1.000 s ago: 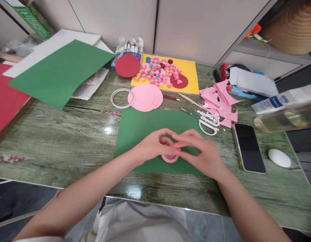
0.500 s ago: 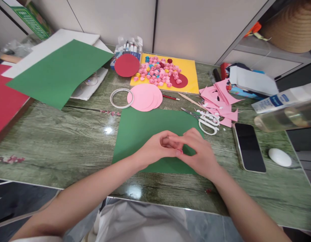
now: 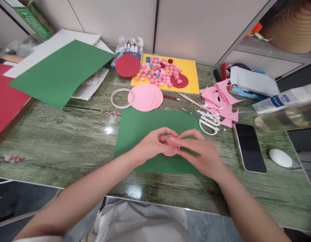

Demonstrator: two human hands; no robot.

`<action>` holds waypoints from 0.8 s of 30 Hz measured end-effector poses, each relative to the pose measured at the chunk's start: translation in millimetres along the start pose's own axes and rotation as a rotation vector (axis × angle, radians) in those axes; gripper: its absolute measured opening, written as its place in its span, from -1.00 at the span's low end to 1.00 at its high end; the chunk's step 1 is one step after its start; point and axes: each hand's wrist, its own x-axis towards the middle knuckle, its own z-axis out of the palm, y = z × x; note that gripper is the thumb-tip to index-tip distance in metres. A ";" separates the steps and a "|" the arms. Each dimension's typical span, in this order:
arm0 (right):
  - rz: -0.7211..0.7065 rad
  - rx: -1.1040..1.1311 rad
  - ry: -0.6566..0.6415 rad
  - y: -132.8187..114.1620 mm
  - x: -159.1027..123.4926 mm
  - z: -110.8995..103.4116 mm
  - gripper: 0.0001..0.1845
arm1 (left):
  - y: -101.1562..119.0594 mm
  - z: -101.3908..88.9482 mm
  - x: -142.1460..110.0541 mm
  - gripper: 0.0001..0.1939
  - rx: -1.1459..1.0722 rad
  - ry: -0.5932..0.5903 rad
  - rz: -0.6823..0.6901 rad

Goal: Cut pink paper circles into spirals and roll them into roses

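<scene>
Above a sheet of green paper, my hands meet around a pink paper piece that looks curled. My left hand is closed on it, thumb at the near side. From the right, the fingers of my right hand pinch the same piece. My fingers cover much of it, so its full shape is hidden. Just beyond the green sheet lie several pink paper circles, partly overlapping. White-handled scissors rest at the sheet's upper right corner.
Small rolled paper roses cover a yellow sheet at the back. A tape roll, a pencil, pink paper scraps, a phone and a white mouse lie about. A loose green sheet overhangs papers at left.
More of the pink paper now shows below my fingers, where only a small bit showed before. The fingers of my right hand have spread a little and shifted around it.
</scene>
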 end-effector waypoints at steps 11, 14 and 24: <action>0.088 -0.044 0.086 -1.1 0.0 4.7 -0.67 | -3.5 6.5 -0.9 -0.65 0.006 0.039 0.065; 0.033 -0.045 0.084 -2.1 1.5 7.2 -0.68 | -6.8 8.4 -0.8 -0.70 -0.008 0.001 0.083; 0.106 0.032 0.015 0.4 1.6 0.7 -0.62 | -2.5 7.4 -2.5 -0.69 -0.046 0.062 0.071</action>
